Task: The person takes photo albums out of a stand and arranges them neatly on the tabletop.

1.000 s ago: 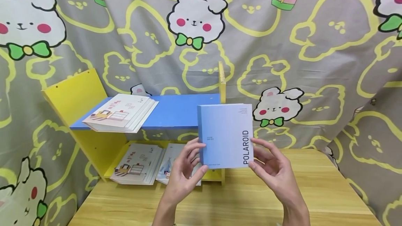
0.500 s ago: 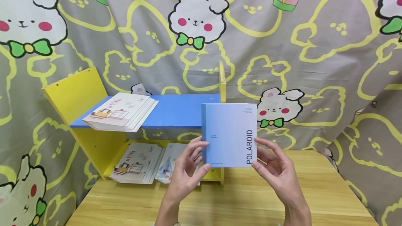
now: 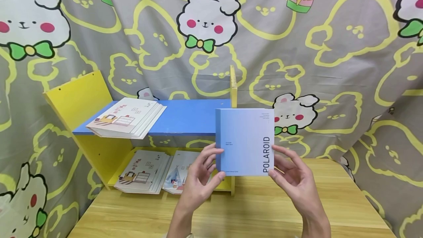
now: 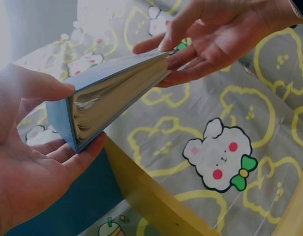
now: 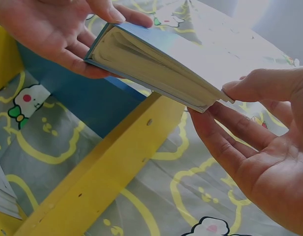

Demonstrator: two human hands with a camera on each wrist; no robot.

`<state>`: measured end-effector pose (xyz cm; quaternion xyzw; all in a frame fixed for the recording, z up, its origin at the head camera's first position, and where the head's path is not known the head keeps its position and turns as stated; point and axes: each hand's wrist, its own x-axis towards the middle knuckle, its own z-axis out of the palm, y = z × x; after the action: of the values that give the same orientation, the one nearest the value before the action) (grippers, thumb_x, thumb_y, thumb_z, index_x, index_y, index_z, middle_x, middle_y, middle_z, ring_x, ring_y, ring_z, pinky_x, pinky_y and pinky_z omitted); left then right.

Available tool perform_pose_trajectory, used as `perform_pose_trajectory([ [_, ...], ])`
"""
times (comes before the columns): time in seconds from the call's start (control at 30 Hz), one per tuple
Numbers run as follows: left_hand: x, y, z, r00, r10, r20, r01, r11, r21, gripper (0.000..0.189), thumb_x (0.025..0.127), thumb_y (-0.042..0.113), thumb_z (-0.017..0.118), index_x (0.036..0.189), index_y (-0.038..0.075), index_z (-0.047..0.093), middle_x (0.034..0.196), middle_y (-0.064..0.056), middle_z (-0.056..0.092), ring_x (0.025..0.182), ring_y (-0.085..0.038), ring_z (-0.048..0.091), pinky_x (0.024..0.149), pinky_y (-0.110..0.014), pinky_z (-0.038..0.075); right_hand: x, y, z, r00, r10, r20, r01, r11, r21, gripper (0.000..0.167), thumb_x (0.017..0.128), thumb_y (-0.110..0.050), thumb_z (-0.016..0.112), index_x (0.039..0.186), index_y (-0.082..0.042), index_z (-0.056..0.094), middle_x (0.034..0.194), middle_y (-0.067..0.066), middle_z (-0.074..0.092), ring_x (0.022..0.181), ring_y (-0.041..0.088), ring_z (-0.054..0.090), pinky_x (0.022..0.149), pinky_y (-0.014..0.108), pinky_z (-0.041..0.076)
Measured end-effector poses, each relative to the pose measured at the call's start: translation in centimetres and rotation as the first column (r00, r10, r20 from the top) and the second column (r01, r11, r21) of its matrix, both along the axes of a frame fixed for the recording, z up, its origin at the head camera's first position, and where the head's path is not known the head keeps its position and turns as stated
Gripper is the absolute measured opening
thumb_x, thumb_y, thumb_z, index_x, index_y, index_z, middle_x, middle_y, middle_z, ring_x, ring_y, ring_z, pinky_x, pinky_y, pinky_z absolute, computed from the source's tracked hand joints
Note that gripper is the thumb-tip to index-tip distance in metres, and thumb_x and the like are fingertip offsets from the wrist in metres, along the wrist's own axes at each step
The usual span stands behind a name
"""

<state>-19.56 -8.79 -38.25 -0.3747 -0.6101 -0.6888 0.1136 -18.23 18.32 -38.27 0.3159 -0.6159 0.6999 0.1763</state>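
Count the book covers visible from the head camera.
4: the held POLAROID cover, the upper vehicle cover on the blue shelf, the lower vehicle cover and tent cover below it; others may be hidden.

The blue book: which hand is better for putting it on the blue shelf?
Probably the left hand: it grips the blue book at its spine, nearer the blue shelf, while the right hand grips the opposite edge, farther away.
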Motion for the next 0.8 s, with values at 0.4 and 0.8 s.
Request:
perform_pose_trajectory([
  [0.4,-0.3,1.9,-0.1,0.999,-0.012,-0.030,0.013,1.000,0.016,0.049,0.094,-0.010,0.063,0.141,-0.004,0.050,0.161,-0.021,0.026,0.142,-0.035,0.044,0.109,-0.040,0.049,0.1,1.5,-0.3,0.998,-0.052,0.027,0.053,0.999,-0.002,0.061,0.091,0.025,0.054,0.149,0.009,0.041,0.140,0.012,0.063,0.124,0.025,0.063,0.099,0.032,0.055],
  [0.8,-0.6,3.0,-0.6,0.997,-0.043,-0.069,0.045,0.999,0.027,0.050,0.096,-0.011,0.061,0.143,-0.003,0.049,0.160,-0.023,0.027,0.139,-0.041,0.044,0.106,-0.037,0.051,0.1,2.5,-0.5,0.997,-0.063,0.039,0.063,0.998,-0.007,0.062,0.091,0.026,0.053,0.149,0.010,0.039,0.140,0.012,0.063,0.124,0.025,0.064,0.096,0.031,0.057],
])
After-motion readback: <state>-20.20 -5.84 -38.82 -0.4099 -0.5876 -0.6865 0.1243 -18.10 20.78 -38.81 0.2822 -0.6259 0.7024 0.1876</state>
